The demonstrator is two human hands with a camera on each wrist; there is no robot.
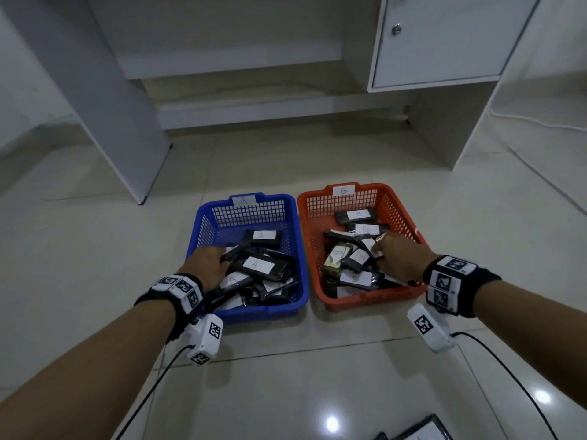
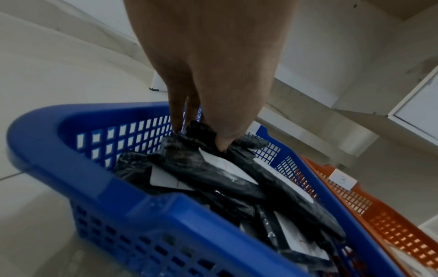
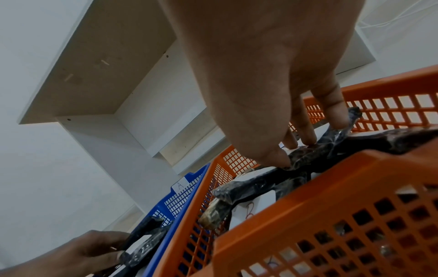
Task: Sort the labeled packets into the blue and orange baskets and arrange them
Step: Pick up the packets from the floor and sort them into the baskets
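Bare floor [image 1: 286, 392] before baskets [image 1: 330, 249]; white desk [image 1: 444, 58] looms behind.

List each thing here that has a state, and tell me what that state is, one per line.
blue basket: on the floor, tagged A, holds a loose pile of packets
orange basket: beside it, tagged B, holds a loose pile of packets
left hand: in the blue basket, pinching a black packet
right hand: in the orange basket, fingers on a packet
cabinet door: closed
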